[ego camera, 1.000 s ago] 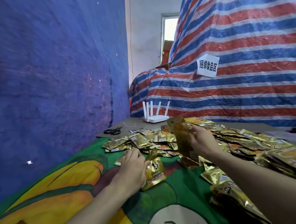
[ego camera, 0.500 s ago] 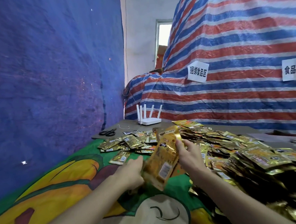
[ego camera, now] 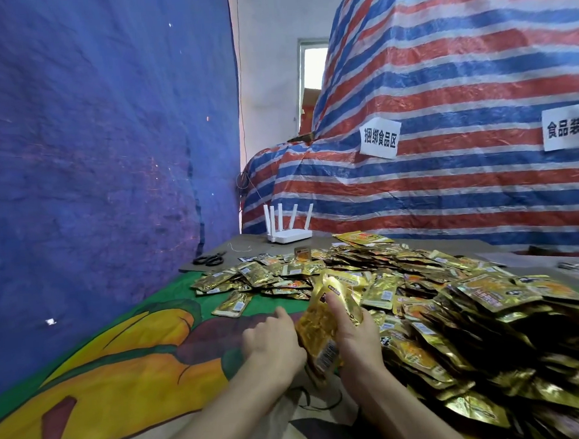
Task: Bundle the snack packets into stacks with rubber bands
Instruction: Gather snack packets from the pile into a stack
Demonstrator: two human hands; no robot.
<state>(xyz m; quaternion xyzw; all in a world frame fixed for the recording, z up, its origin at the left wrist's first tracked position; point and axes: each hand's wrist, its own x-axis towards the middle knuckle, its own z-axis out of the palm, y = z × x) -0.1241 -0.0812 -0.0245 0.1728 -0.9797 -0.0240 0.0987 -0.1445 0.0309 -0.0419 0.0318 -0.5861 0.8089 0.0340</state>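
Here's the stack of packets, gold foil, standing on end, well in front of the white router and close in to the person. The right hand grips it from the right, thumb laid up its front face, fingers wrapped round the back. The left hand is tight against the stack's left edge, fingers curled in on it, their tips hidden behind the foil. Both hands are clamped on the same stack.

Out from there, a big heap of loose packets runs from just in front of the router down its right side, touching the right hand and forearm. A thinner scatter of packets lies between the router and the left hand. All of it sits on a bench with a bright cartoon cloth over its near part. Black scissors lie left of the router. Behind the router climbs a red, white and blue striped tarp carrying two white signs; a blue sheet hangs to the router's left.

Half a second ago the stack was up in the air and tilted; now it's lower and nearer the body. A second ago the left hand was flat on a single packet on the cloth, and only the right held the stack.
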